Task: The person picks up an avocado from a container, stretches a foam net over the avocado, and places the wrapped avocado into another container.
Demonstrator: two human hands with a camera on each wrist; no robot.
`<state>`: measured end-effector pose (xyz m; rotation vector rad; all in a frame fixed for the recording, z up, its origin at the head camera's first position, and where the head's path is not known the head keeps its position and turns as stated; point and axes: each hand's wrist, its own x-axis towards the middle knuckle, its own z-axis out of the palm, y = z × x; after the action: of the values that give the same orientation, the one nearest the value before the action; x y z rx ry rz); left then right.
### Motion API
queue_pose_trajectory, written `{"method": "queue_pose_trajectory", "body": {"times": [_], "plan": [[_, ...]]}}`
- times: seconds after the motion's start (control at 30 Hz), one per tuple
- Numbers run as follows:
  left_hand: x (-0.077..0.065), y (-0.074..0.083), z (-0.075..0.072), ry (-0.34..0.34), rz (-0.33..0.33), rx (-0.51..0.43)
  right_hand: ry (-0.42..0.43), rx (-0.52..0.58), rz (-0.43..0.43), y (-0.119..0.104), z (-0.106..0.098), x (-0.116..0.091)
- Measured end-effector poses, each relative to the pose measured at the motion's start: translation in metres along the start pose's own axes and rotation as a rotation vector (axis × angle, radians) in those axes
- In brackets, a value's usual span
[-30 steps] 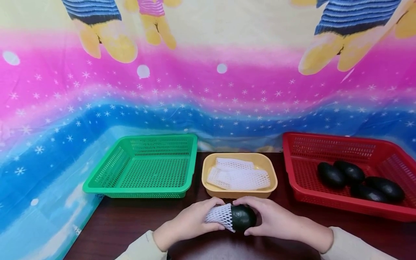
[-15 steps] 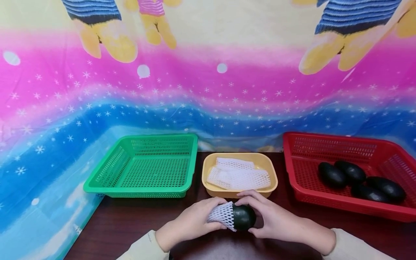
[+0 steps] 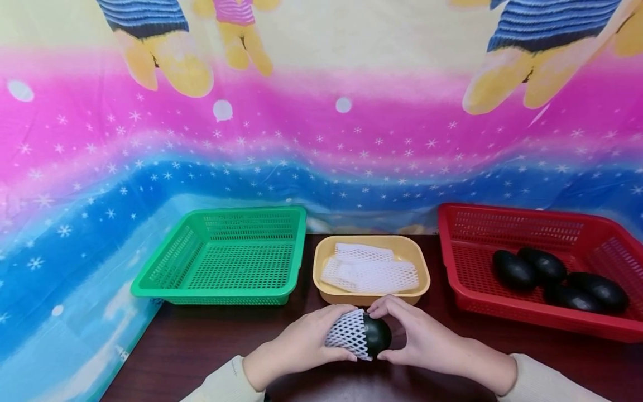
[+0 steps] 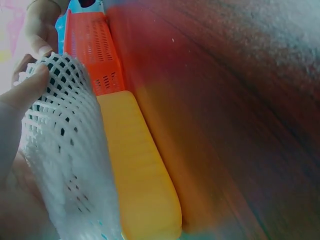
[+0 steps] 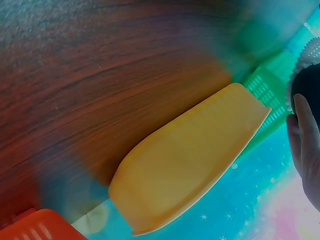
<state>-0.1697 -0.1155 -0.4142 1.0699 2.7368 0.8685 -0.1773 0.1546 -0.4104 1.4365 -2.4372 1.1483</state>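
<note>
A dark, glossy avocado (image 3: 378, 336) sits partly inside a white foam net sleeve (image 3: 348, 334), its right end bare. My left hand (image 3: 307, 340) grips the sleeve around the covered part, thumb at the near side. On the bare end, my right hand (image 3: 422, 341) holds the avocado between thumb and curled fingers. In the left wrist view the net sleeve (image 4: 70, 135) stretches from the palm toward the other hand. The right wrist view catches only part of the avocado (image 5: 307, 90), beside the right hand's fingers (image 5: 304, 117).
Behind the hands stands a yellow tub (image 3: 372, 298) with several white net sleeves (image 3: 377, 273). A green basket (image 3: 216, 293) is at the left. To the right, a red basket (image 3: 502, 310) holds several dark avocados (image 3: 514, 271). A printed cloth (image 3: 341, 139) hangs behind the dark wooden table (image 3: 211, 335).
The net sleeve has slid rightward over the avocado, so less of the dark skin is bare. My left hand has moved slightly right; my right fingers have shifted their hold on the end.
</note>
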Motion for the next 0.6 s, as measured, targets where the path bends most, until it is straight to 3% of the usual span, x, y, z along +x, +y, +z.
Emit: {"method": "queue_pose_trajectory", "body": {"times": [0.23,0.43,0.6], "plan": [[-0.0002,0.0013,0.0002,-0.042,-0.03,-0.001,-0.022,0.074,0.02,0.0005,0.0031,-0.0007],[0.0002,0.0013,-0.0008,-0.02,-0.027,0.011,-0.018,0.075,-0.033,0.0007,0.0043,0.0015],[0.0006,0.0006,-0.0002,0.002,-0.017,-0.004,-0.025,0.108,-0.022,0.0002,0.0043,0.0027]]}}
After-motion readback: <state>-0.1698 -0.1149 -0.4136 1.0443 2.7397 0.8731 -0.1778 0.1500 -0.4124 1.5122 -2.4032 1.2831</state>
